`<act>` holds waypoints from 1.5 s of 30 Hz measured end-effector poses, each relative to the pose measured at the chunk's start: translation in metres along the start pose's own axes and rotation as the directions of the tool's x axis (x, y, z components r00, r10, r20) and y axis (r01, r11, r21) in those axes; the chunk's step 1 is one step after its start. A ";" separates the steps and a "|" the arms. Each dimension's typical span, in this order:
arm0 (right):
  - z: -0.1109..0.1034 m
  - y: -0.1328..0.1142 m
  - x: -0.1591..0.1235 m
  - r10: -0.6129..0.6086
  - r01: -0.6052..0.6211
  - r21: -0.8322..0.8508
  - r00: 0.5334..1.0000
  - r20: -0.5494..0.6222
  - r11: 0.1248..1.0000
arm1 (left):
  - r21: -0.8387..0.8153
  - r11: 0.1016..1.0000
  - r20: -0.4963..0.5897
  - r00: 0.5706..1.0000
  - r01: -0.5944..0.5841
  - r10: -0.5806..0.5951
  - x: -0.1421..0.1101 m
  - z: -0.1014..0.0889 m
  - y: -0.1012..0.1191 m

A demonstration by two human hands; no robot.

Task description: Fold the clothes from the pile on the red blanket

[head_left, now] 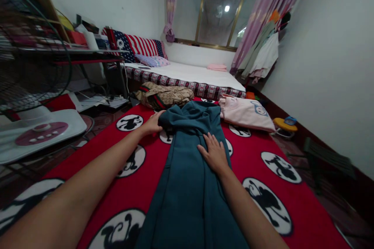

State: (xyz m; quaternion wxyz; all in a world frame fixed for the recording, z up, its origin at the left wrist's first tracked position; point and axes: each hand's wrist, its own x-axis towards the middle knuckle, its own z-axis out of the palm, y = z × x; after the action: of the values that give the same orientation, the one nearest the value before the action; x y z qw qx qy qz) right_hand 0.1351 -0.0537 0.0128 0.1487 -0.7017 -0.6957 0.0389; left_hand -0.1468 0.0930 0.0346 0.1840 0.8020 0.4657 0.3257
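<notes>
A long dark teal garment (187, 179) lies stretched down the middle of a red blanket with black-and-white round prints (263, 163). Its far end is bunched into folds. My left hand (152, 123) grips the left edge of that bunched end, fingers closed on the cloth. My right hand (214, 154) rests flat on the middle of the garment, fingers spread and pressing the fabric down.
A folded pink garment (245, 113) lies to the right of the teal one, and a beige patterned bundle (163, 95) to the far left. Beyond is a mattress (189, 74) with pillows. A fan base (37, 132) stands left; a yellow stool (284, 125) right.
</notes>
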 end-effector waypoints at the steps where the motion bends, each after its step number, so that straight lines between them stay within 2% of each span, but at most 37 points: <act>1: 0.000 0.000 0.000 0.003 -0.003 0.010 1.000 -0.002 1.000 | -0.019 0.999 0.056 0.997 -0.045 0.046 -0.002 0.002 -0.005; 3: 0.000 0.000 0.000 0.004 -0.004 0.035 1.000 -0.009 0.999 | 0.047 0.996 0.057 0.996 -0.072 0.069 -0.004 0.006 -0.009; 6: 0.000 0.003 0.001 -0.002 0.005 0.094 0.999 -0.033 0.996 | 0.261 0.965 -0.044 0.999 0.000 0.012 -0.002 0.006 -0.004; 9: 0.001 0.007 0.001 0.004 0.012 0.204 0.997 -0.079 0.979 | 0.363 0.931 -0.085 0.994 -0.028 0.063 0.007 -0.016 0.018; 11: 0.002 0.011 0.003 0.017 0.029 0.318 0.990 -0.142 0.948 | 0.462 0.879 -0.046 0.987 -0.116 0.154 0.012 -0.041 0.046; 13: 0.002 0.016 0.005 0.053 0.063 0.466 0.971 -0.233 0.883 | 0.551 0.814 0.021 0.979 -0.181 0.204 0.011 -0.069 0.087; 15: 0.002 0.022 0.007 0.146 0.082 0.618 0.939 -0.310 0.782 | 0.563 0.812 -0.006 0.981 -0.156 0.193 0.002 -0.093 0.136; 16: 0.002 0.025 0.008 0.210 0.083 0.693 0.921 -0.328 0.716 | 0.545 0.823 0.015 0.983 -0.163 0.185 -0.007 -0.103 0.160; 17: 0.002 0.029 0.009 0.276 0.082 0.764 0.903 -0.329 0.640 | 0.431 0.884 0.138 0.981 -0.181 0.134 -0.018 -0.109 0.183; 18: 0.002 0.032 0.009 0.337 0.083 0.828 0.887 -0.316 0.555 | 0.257 0.950 0.296 0.950 -0.179 0.099 -0.030 -0.113 0.203; 19: 0.002 0.035 0.009 0.385 0.092 0.880 0.874 -0.296 0.466 | 0.082 0.990 0.452 0.890 -0.113 0.064 -0.043 -0.114 0.219; 21: 0.002 0.039 0.009 0.441 0.126 0.945 0.860 -0.256 0.302 | -0.144 0.987 0.706 0.706 0.065 0.057 -0.068 -0.105 0.237; 22: 0.002 0.041 0.008 0.454 0.139 0.960 0.859 -0.239 0.242 | -0.197 0.970 0.784 0.617 0.141 0.069 -0.079 -0.097 0.239; 23: 0.001 0.041 0.007 0.459 0.147 0.969 0.860 -0.225 0.200 | -0.219 0.957 0.830 0.551 0.189 0.081 -0.087 -0.088 0.236; 24: 0.001 0.041 0.006 0.459 0.149 0.973 0.862 -0.214 0.175 | -0.225 0.951 0.854 0.512 0.211 0.089 -0.093 -0.077 0.231; 25: 0.000 0.041 0.006 0.454 0.144 0.976 0.867 -0.204 0.165 | -0.223 0.952 0.859 0.504 0.211 0.089 -0.097 -0.065 0.222; 26: -0.001 0.040 0.005 0.447 0.135 0.976 0.872 -0.198 0.169 | -0.216 0.958 0.848 0.522 0.189 0.088 -0.098 -0.053 0.213; 27: -0.001 0.040 0.005 0.436 0.128 0.975 0.878 -0.197 0.183 | -0.201 0.969 0.821 0.564 0.142 0.088 -0.097 -0.042 0.202; 29: -0.003 0.038 0.004 0.409 0.116 0.965 0.889 -0.206 0.234 | -0.143 0.990 0.706 0.701 0.000 0.103 -0.092 -0.020 0.181; 31: -0.003 0.036 0.004 0.387 0.099 0.945 0.895 -0.221 0.311 | -0.028 0.991 0.522 0.843 -0.134 0.129 -0.085 0.000 0.162; 32: -0.004 0.035 0.004 0.378 0.088 0.929 0.897 -0.232 0.360 | 0.029 0.985 0.425 0.894 -0.168 0.140 -0.082 0.009 0.154; 34: -0.006 0.034 0.002 0.346 0.073 0.871 0.899 -0.269 0.486 | 0.109 0.975 0.249 0.955 -0.193 0.162 -0.077 0.027 0.141; 36: -0.007 0.031 0.000 0.272 0.083 0.765 0.906 -0.325 0.638 | 0.141 0.959 0.145 0.964 -0.244 0.224 -0.075 0.043 0.135; 38: -0.009 0.029 -0.002 0.163 0.117 0.635 0.917 -0.365 0.764 | 0.144 0.936 0.131 0.943 -0.322 0.305 -0.075 0.057 0.134; 39: -0.010 0.029 -0.002 0.125 0.128 0.593 0.922 -0.367 0.795 | 0.136 0.927 0.147 0.933 -0.349 0.330 -0.075 0.063 0.135; 41: -0.009 0.030 -0.002 0.125 0.125 0.611 0.929 -0.349 0.781 | 0.117 0.925 0.182 0.923 -0.362 0.338 -0.074 0.073 0.139; 43: -0.007 0.033 -0.001 0.215 0.093 0.709 0.918 -0.333 0.700 | 0.114 0.934 0.188 0.931 -0.338 0.314 -0.073 0.081 0.143; 45: -0.003 0.039 0.002 0.330 0.054 0.785 0.888 -0.321 0.618 | 0.127 0.949 0.170 0.949 -0.289 0.267 -0.072 0.088 0.145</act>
State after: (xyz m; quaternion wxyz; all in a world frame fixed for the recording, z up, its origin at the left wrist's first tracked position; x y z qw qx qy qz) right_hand 0.1735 -0.0514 0.0055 0.5835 -0.6110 -0.5008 0.1883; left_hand -0.0197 -0.0407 0.0327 0.1098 0.8936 0.3557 0.2508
